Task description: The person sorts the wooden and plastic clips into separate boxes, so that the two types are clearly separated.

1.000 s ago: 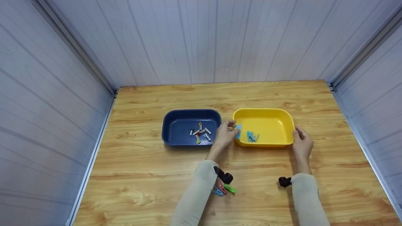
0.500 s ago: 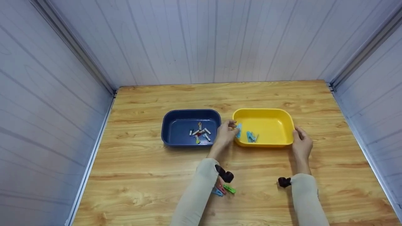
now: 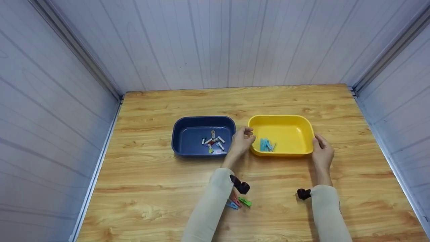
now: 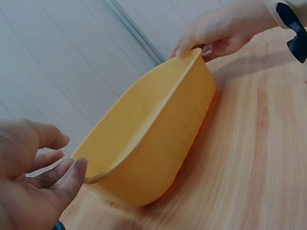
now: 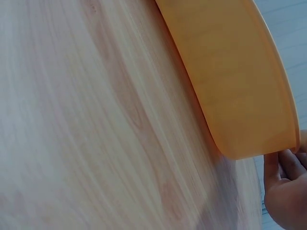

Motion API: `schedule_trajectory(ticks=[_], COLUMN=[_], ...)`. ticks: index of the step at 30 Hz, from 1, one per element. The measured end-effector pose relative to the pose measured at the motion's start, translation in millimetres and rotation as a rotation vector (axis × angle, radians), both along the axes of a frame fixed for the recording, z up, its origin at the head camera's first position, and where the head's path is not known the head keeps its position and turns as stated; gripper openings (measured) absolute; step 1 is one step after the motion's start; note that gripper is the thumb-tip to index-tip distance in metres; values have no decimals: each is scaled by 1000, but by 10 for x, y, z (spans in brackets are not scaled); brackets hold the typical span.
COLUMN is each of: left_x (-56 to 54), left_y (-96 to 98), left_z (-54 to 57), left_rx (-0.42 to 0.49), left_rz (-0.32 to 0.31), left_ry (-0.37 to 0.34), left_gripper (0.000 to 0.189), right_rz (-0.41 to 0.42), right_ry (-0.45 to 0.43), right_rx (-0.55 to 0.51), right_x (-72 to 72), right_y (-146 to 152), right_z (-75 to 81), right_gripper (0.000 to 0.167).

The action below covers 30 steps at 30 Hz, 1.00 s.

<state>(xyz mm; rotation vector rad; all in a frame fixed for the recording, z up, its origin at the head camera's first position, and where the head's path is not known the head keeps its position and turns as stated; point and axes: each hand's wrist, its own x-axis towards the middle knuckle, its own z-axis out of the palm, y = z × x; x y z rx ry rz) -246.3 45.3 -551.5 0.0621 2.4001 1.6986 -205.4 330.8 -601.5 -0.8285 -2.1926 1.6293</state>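
Note:
My left hand (image 3: pixel 242 143) is at the left end of a yellow plastic basin (image 3: pixel 290 154), its fingers loosely bent over the rim and holding nothing. In the left wrist view its thumb and fingertips are by the basin's near corner. At the other end, my right hand (image 3: pixel 323 153) grips the rim, the thumb on one side and fingers on the other, also seen in the right wrist view. Light-blue clothespins (image 3: pixel 266 145) lie together inside the basin, towards its front left. Neither wrist view shows them.
Left of the yellow basin stands a dark blue basin (image 3: pixel 183 153) holding several small printed clips (image 3: pixel 212 141). Near my left sleeve on the wooden table lie green (image 3: pixel 245 201), red (image 3: pixel 236 200) and blue (image 3: pixel 231 204) clothespins, partly hidden. Pale panel walls surround the table.
My left fingers have let go of a light-blue clothespin, which has dropped into the yellow basin beside the other. My right hand has stayed at the rim.

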Motion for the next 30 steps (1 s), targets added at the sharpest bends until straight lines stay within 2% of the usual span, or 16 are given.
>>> schedule_trajectory(ticks=[14, 24, 30], left_x=[113, 196, 253], left_y=[-81, -184, -292], left_z=[70, 112, 130], left_rx=[6, 32, 50], left_rz=[-70, -76, -78], left_ry=[25, 63, 52], left_gripper=[29, 26, 27], right_rz=[2, 8, 2], right_ry=[16, 21, 41], right_rx=[9, 19, 29], right_x=[-3, 14, 8], right_y=[-6, -1, -6], right_z=[-5, -18, -33], right_gripper=[41, 40, 39])
